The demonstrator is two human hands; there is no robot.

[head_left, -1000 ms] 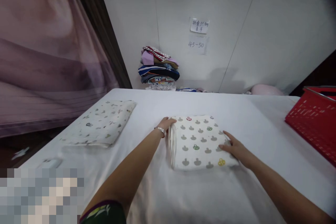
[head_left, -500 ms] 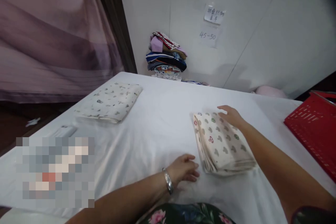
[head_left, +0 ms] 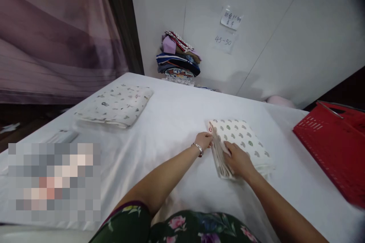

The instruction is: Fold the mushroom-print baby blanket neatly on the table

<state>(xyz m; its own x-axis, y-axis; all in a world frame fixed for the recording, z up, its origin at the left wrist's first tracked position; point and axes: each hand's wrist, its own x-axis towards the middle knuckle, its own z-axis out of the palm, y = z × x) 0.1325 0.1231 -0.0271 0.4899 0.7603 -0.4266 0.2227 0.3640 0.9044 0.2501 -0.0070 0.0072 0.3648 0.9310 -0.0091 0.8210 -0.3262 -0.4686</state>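
A cream folded cloth [head_left: 242, 133] with grey, green and red printed shapes lies on the white-covered table, its stacked layers showing along the left side. My left hand [head_left: 203, 140], with a silver bracelet at the wrist, pinches that layered edge near its far corner. Closer to me, my right hand [head_left: 238, 159] grips the same edge, its fingers bent around the layers and its palm over the near part of the cloth. The fingertips of both hands are partly hidden. Farther left rests a second folded cloth [head_left: 119, 104], white with small printed figures, apart from my hands.
A red plastic basket [head_left: 330, 148] stands at the right table edge. Behind the white table [head_left: 173, 110], a pile of folded fabrics [head_left: 178, 59] leans by the wall. A pale flat object [head_left: 64, 136] lies at the left, beside a blurred-out patch. Pink curtains [head_left: 57, 38] hang left.
My left hand has moved forward to the cloth's left edge. My right hand has come from the far right side of the cloth to its near left layers.
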